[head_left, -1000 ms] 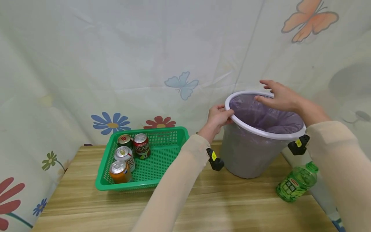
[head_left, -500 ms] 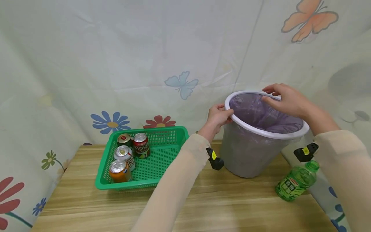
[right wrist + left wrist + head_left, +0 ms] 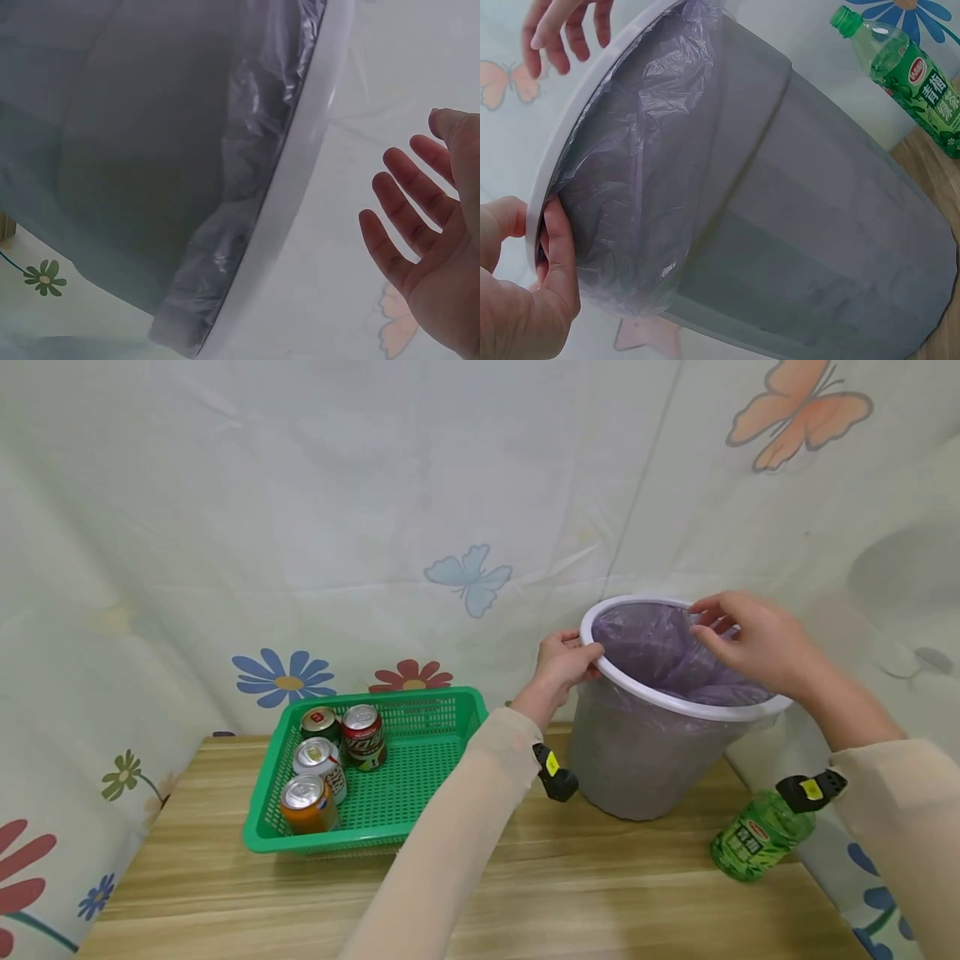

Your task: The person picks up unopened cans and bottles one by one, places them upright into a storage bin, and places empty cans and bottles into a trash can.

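A grey trash can with a white rim ring stands on the table, lined with a translucent purple bag whose edge hangs down outside under the ring. My left hand grips the ring at its left side, thumb on top and fingers beneath; the left wrist view shows the fingers hooked under it. Over the can's right part hovers my right hand, fingers loosely bent, holding nothing. In the right wrist view that hand is apart from the ring.
A green plastic basket at the left holds several drink cans, including an orange can and a dark red can. A green bottle lies tilted by the table's right edge. A printed curtain hangs close behind.
My right hand has moved right and a little down over the can's opening. The left hand keeps its grip on the ring. The can's ring has shifted slightly.
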`<state>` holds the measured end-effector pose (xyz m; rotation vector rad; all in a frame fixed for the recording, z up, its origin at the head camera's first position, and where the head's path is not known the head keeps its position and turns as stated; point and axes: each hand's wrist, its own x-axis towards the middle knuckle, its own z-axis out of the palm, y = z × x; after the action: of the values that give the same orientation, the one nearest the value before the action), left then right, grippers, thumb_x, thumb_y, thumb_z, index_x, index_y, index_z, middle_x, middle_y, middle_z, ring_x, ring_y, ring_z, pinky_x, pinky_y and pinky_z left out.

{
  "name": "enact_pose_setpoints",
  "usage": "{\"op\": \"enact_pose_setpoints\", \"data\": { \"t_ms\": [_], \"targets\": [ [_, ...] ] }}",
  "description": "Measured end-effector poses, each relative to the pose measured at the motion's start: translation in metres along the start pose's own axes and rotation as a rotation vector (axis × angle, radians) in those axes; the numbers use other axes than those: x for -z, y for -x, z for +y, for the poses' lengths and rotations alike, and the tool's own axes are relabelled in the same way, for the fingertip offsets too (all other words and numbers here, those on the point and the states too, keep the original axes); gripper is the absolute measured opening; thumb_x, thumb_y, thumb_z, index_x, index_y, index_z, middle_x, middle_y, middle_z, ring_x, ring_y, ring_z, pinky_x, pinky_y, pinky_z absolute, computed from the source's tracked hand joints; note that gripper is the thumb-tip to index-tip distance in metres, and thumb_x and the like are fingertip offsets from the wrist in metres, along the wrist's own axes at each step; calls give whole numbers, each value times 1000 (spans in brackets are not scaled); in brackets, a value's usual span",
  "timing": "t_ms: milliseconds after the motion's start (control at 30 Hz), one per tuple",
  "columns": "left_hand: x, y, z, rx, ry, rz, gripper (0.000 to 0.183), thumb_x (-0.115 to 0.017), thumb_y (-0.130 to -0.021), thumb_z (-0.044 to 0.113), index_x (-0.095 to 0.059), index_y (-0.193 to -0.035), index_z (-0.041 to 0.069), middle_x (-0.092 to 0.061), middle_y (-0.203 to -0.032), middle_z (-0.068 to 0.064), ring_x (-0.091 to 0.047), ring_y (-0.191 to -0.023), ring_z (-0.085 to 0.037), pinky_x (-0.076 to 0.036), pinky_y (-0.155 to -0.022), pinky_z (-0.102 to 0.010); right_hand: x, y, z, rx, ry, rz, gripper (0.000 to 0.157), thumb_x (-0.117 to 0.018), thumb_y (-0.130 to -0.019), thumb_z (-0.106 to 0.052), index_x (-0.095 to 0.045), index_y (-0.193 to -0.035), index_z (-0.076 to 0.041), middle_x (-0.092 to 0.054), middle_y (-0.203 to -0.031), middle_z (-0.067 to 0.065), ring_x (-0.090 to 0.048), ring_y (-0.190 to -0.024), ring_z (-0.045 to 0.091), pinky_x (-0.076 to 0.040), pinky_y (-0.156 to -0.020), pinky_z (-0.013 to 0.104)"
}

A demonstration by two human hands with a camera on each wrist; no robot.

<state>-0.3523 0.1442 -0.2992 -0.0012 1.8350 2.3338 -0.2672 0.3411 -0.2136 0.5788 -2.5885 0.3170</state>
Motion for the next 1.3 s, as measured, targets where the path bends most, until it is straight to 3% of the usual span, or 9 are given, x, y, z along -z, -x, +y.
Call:
{"op": "enact_pose_setpoints", "data": {
  "t_ms": [67,333,567,967,1300],
  "targets": [
    [0,0,0,1,-3,3,45,-66,-79,3,-52,-121,3,-68,-95,-8,-60,-60,-14,-54,-56,-26,-1,5,-1,19,2,20,23,-61,-86,-10,-61,-108,-3,-64,-95,8,-58,-79,21,-43,-67,17],
    [0,0,0,7,-10,9,45,-66,-79,4,-52,-121,4,-68,-96,-7,-61,-62,-14,-54,-58,-26,-2,26,-8,30,14,68,18,-66,-81,-4,-64,-99,-3,-63,-89,6,-54,-74,15,-40,-64,12],
    [1,1,-1,5,-3,6,45,-67,-79,4,-52,-121,3,-67,-94,-6,-60,-60,-14,-53,-56,-25,2,55,-11,36,-12,135,21,-65,-78,2,-63,-99,-1,-61,-87,5,-39,-77,-14,-38,-64,6],
    [-1,0,-2,-4,4,1,44,-66,-78,3,-52,-120,3,-67,-95,-7,-60,-59,-14,-53,-56,-25,4,115,2,-113,8,149,17,-63,-82,1,-61,-99,3,-60,-86,12,-31,-81,-22,-33,-63,0],
    [-1,1,0,-3,-9,13,43,-66,-79,4,-52,-120,3,-67,-98,-8,-60,-61,-14,-53,-57,-26,-5,147,13,-208,-47,191,17,-60,-85,1,-59,-102,5,-58,-91,13,-33,-82,-24,-32,-65,-4]
  ]
}}
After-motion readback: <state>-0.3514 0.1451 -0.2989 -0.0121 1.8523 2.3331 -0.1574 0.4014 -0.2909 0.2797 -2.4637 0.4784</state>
